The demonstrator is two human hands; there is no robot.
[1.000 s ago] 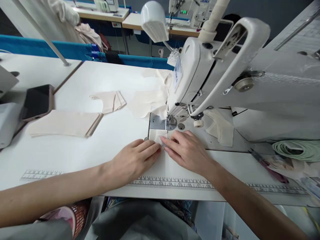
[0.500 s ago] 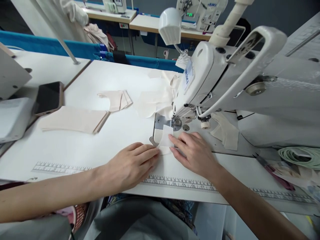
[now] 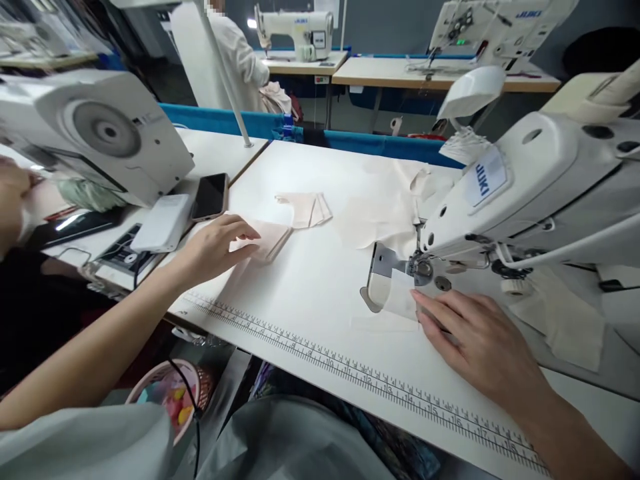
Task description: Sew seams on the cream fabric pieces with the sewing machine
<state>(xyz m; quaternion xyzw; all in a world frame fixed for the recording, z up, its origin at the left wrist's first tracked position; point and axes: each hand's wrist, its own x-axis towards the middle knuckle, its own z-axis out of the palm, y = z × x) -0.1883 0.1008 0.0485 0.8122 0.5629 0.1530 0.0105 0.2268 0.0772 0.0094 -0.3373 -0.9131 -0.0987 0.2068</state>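
Cream fabric pieces in a stack lie under the left hand, its fingers loosely spread on top, holding nothing. Right hand rests flat, fingertips pinning a small white piece by the sewing machine needle. A phone lies on the white surface just beyond the stack.

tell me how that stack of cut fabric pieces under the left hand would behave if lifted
The fabric stack looks thin and flat, so probably floppy and light. Its layers lie loose and fanned at the edge, so they may slide apart under the left hand.
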